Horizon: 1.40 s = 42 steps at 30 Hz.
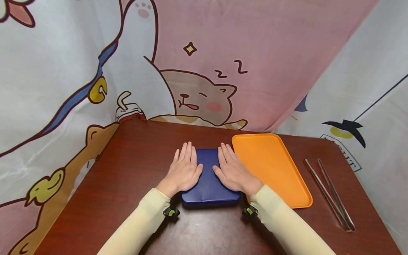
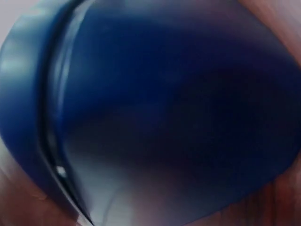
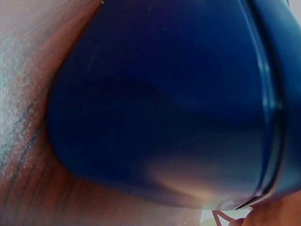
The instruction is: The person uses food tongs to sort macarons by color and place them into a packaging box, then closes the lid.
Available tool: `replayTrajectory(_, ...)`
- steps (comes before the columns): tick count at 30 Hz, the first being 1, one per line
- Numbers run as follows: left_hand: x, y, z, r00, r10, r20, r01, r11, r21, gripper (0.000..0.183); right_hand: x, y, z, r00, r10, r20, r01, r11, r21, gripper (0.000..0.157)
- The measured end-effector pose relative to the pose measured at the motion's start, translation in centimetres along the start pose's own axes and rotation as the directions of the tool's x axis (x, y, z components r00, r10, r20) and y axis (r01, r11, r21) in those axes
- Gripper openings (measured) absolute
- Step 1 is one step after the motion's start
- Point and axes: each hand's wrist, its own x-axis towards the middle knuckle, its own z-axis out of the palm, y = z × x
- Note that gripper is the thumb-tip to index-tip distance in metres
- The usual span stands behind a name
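Observation:
A shiny dark blue box with rounded edges sits on the table in front of me. My left hand rests along its left side, fingers straight and pointing away from me, thumb toward the middle. On the right side my right hand lies the same way, palm down and fingers straight. Between the two thumbs a strip of the top shows. Close up, the left wrist view is filled by the box's side, with a seam running near its upper edge. The same seam crosses the box in the right wrist view.
Just right of the box lies an orange tray, partly behind my right hand and forearm. Metal tongs lie spread on the far right of the brown table. Behind the table hangs a cartoon-printed cloth.

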Motion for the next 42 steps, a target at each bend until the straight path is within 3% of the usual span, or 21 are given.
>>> replayTrajectory(13, -0.4, 0.5, -0.4, 1.000, 0.003, -0.016, -0.003, 1.000, 0.014, 0.073, -0.7, -0.4, -0.6, 1.000, 0.028, -0.006, -0.029, 0.998, -0.050, 0.075)
replayTrajectory(24, -5.3, 2.6, 0.6, 0.986, 0.086, -0.145, -0.081, 0.996, 0.040, 0.072, -5.6, -2.2, 0.4, 0.995, -0.043, -0.093, 0.032, 0.994, -0.108, 0.073)
replayTrajectory(28, -6.3, 3.0, 1.3, 0.977, 0.085, -0.194, -0.077, 0.996, 0.049, 0.071, -6.5, -2.7, 1.3, 0.994, -0.041, -0.106, 0.029, 0.994, -0.107, 0.072)
replayTrajectory(38, -6.2, 3.0, 2.3, 0.968, 0.066, -0.243, -0.055, 0.997, 0.053, 0.069, -6.5, -2.7, 2.2, 0.990, -0.025, -0.138, 0.011, 0.995, -0.100, 0.071)
replayTrajectory(42, -6.2, 3.0, 2.2, 0.972, 0.068, -0.224, -0.054, 0.996, 0.067, 0.069, -6.4, -2.7, 2.2, 0.992, -0.019, -0.125, 0.007, 0.995, -0.097, 0.071)
